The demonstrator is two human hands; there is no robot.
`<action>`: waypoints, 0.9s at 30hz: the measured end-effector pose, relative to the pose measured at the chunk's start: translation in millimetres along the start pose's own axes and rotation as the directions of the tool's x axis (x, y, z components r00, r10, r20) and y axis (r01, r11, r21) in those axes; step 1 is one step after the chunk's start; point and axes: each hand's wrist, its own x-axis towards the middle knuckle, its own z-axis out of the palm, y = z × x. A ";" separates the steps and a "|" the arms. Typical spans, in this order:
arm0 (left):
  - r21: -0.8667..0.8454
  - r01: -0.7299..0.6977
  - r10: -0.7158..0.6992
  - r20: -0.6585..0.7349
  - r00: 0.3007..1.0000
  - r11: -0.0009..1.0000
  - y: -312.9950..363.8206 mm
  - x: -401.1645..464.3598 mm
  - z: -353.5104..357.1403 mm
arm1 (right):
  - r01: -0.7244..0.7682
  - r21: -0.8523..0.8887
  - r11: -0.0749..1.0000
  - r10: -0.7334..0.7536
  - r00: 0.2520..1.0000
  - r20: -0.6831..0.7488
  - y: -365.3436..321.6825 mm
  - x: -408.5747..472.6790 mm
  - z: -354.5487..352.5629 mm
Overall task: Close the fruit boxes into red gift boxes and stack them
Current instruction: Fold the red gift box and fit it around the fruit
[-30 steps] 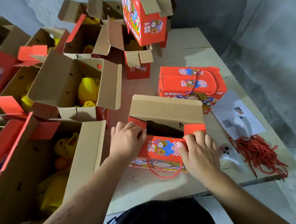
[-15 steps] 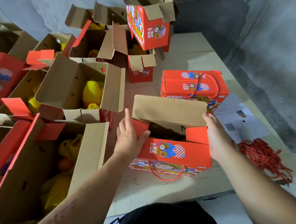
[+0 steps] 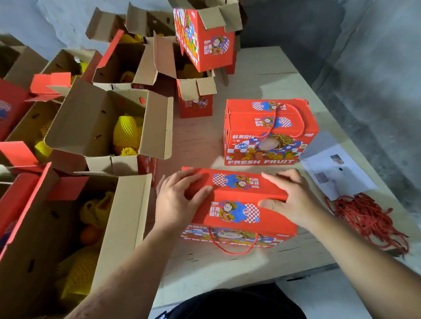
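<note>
Folded down since half a second ago, the far lid flap now covers the red gift box (image 3: 238,211) at six o'clock; left hand (image 3: 176,201) and right hand (image 3: 293,200) press it, fingers relaxed.

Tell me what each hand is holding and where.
Nothing is gripped. The left hand and right hand press flat, fingers straight, on the top flaps of the red box.
</note>
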 end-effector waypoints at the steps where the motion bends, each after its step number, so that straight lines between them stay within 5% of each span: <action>1: 0.093 -0.012 0.012 0.001 1.000 0.996 1.3 3.1 -1.5 | 0.004 -0.094 0.996 -0.001 1.000 0.029 -0.8 3.2 -5.5; 7: 0.536 -0.311 0.192 0.266 0.945 0.785 3.7 39.3 -14.7 | 0.068 -0.507 0.859 0.013 0.988 0.154 -7.9 13.0 -7.7; 12: 0.619 -0.432 0.322 0.289 0.902 0.655 5.9 45.8 -16.2 | 0.036 -0.528 0.849 0.117 0.960 0.253 -9.5 19.8 -7.4; 17: 0.607 -0.359 0.144 0.374 0.916 0.709 1.9 59.9 -11.9 | -0.010 -0.411 0.912 0.146 0.942 0.303 -4.6 22.7 -1.4; 22: 0.374 -0.407 0.153 0.551 0.820 0.834 -13.1 73.0 -13.8 | -0.049 -0.351 0.935 0.115 0.979 0.170 0.4 9.9 13.8; 27: 0.468 -0.357 0.017 0.587 0.809 0.809 -10.1 69.7 -3.7 | -0.100 -0.315 0.944 0.198 0.934 0.296 -2.2 18.4 10.0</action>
